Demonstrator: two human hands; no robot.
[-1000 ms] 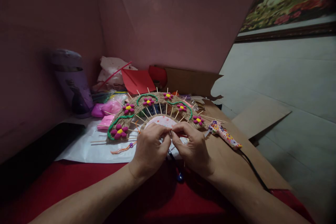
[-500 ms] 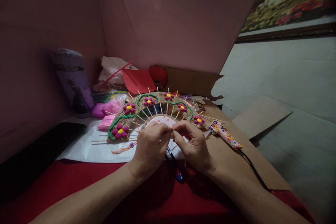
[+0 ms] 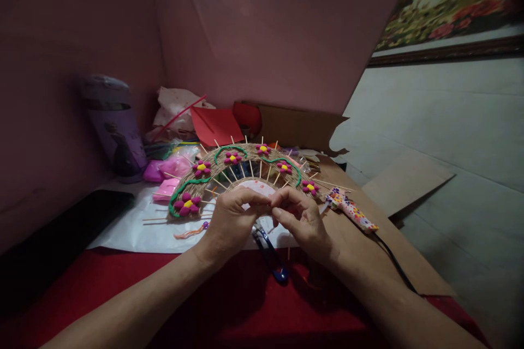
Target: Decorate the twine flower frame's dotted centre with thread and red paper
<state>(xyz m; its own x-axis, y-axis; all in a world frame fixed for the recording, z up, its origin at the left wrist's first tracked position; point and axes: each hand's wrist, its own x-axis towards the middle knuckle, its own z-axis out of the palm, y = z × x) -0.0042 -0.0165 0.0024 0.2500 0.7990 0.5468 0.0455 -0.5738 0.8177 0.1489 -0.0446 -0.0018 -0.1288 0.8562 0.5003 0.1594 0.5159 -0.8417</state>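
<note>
Fingertip to fingertip, my left hand and my right hand are both pinched closed in front of the craft fan. Whatever lies between the fingers is too small to make out. Behind them rises the half-round fan of twine woven on thin sticks, with magenta and yellow flowers and green cord on it. Its pale, red-dotted centre is partly hidden by my hands. Below them, blue-handled snips lie across the edge of the white sheet. An orange tassel with a purple bead rests to the left.
A flower-patterned glue gun with a black cord lies on cardboard at the right. A dark flat object and a purple tumbler stand at the left. Red paper and pink bags sit behind.
Both hands have shifted slightly, the left one a little down and left, so more of the snips shows. My fingertips remain together. The fan has not moved.
</note>
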